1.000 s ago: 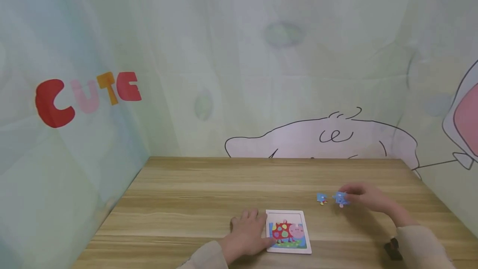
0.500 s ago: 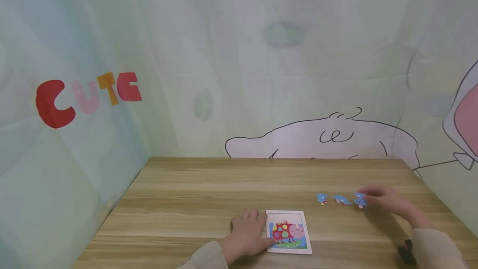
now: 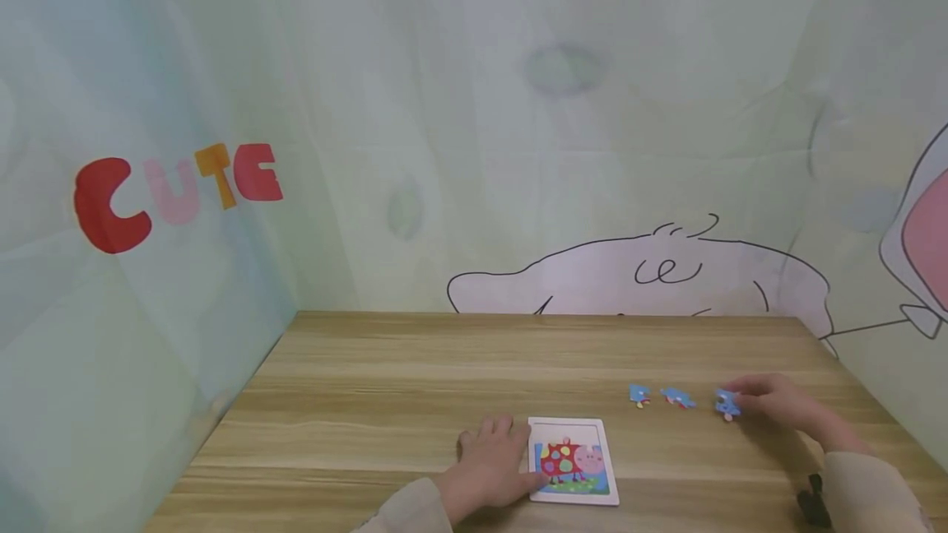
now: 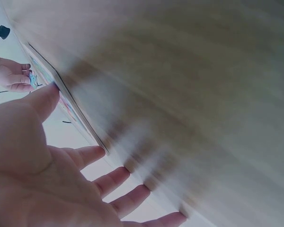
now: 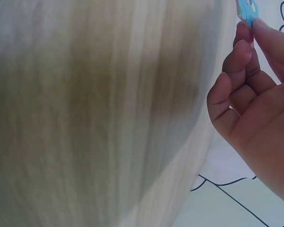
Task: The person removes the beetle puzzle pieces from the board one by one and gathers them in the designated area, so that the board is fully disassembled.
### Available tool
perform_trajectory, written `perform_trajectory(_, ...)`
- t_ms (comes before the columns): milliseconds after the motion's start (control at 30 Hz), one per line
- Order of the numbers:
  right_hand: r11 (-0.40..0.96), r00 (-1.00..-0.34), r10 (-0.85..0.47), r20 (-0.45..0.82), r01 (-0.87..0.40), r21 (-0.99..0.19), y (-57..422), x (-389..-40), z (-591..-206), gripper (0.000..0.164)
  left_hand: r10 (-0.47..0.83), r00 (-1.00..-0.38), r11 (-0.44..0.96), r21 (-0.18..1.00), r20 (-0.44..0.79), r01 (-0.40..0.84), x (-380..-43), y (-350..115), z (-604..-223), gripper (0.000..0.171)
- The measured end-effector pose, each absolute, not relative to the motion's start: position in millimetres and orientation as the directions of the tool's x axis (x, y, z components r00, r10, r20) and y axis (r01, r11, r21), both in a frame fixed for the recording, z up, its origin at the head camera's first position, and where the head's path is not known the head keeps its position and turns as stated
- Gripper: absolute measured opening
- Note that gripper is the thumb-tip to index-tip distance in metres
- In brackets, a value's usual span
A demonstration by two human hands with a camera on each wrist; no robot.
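A jigsaw puzzle board [image 3: 578, 499] with a white frame lies near the front of the table, a pig in spotted red pictured in its lower part. My left hand [image 3: 489, 467] lies along its left side, fingers spread and straight, thumb on the frame; the left wrist view shows the thumb [image 4: 45, 99] at the board's edge. To the right and farther back, my right hand [image 3: 788, 410] pinches a blue puzzle piece [image 3: 727, 405] between thumb and fingertips. The right wrist view shows this piece [image 5: 248, 12] only partly, at the top edge.
Two more blue puzzle pieces, one at the left [image 3: 639, 395] and one beside it [image 3: 676, 397], lie on the wooden table [image 3: 415, 368]. A dark device [image 3: 813, 502] sits at the right wrist. A printed cloth backdrop [image 3: 474, 146] rises behind the table.
My right hand has moved right and slightly nearer with one blue puzzle piece. Another piece now lies where that hand was a second ago. My left hand and the board have stayed put.
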State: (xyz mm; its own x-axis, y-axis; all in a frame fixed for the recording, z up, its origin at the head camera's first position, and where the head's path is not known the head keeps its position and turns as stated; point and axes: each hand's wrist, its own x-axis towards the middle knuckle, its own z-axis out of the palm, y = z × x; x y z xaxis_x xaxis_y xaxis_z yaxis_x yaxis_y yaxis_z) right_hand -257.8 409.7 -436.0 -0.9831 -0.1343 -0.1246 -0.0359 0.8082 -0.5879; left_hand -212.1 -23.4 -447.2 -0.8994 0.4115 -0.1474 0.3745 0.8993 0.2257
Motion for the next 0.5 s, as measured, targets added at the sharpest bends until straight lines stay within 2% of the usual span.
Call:
perform_trajectory(267, 0.814, -0.976, -0.072, -0.206, 0.062, -0.578, 409.1, -261.6, -436.5, 0.036, 0.409, -0.900, 0.903, 0.211, -0.150, 0.375, -211.7, -22.7, -447.4, 0.076)
perform_trajectory(500, 0.830, -0.973, -0.062, -0.224, 0.075, -0.553, 404.1, -262.0, -434.8, 0.035, 0.405, -0.903, 0.906, 0.195, -0.141, 0.376, -211.9, -22.4, -448.6, 0.077)
